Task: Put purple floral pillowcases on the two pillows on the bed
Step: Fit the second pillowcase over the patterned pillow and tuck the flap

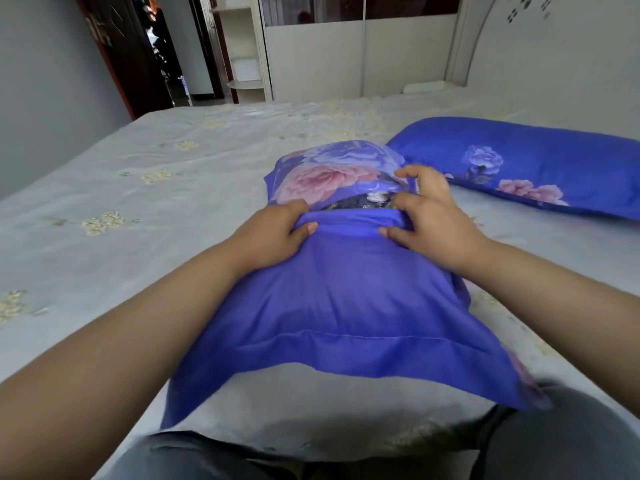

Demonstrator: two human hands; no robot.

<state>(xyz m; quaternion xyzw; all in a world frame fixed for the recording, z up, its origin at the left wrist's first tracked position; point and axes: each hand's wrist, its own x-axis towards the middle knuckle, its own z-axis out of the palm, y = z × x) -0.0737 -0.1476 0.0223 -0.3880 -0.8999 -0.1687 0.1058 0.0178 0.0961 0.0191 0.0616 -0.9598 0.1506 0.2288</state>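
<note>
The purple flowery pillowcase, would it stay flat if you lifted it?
Probably not. The purple floral cotton-like pillowcase bunches where both hands, left and right, grip it, so it likely droops. It looks thin, probably light.

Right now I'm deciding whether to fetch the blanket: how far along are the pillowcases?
One looks done: the covered pillow lies fully cased by the headboard. The second is in hand: left hand and right hand grip the purple floral pillowcase at its back opening, where a dark patterned strip of pillow shows. Left: closing that gap and setting it down.
</note>
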